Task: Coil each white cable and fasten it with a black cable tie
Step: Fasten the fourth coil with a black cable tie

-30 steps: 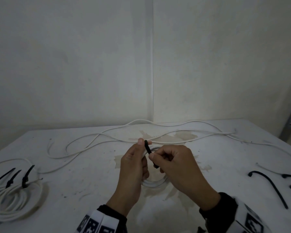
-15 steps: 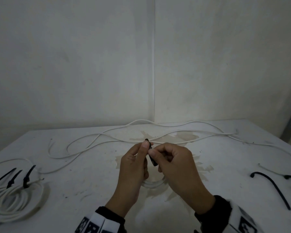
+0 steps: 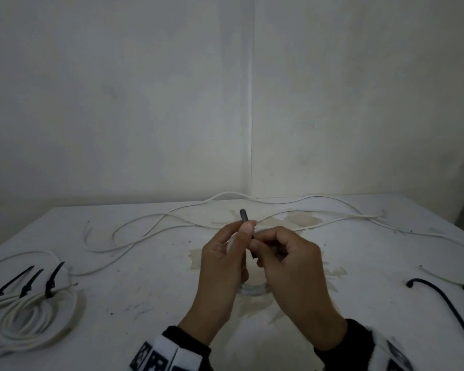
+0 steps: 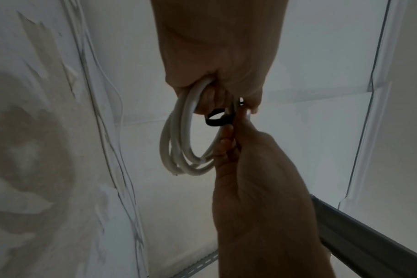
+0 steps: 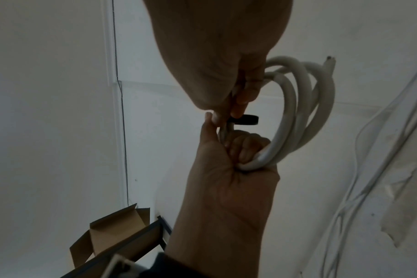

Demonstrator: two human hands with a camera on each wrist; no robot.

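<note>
Head view: coil (image 3: pixel 253 290) mostly hidden behind both hands, held above tabletop (image 3: pixel 150 285) at 6 o'clock. Left hand (image 3: pixel 223 263) clamped on coil, thumb on tie (image 3: pixel 243 216); right hand (image 3: pixel 289 266) pinches tie. Tie's lower part hidden by fingers. Tied coils (image 3: pixel 30 314) at 8 o'clock, partly cut off by the frame edge.

Both hands (image 3: pixel 255 266) are meeting at frame centre above the table (image 3: pixel 150 295). Tied coils (image 3: pixel 30 314) are lying lower left; loose ties (image 3: pixel 447 303) lower right; uncoiled cables (image 3: pixel 172 220) are trailing behind the hands, across the frame's middle.
</note>
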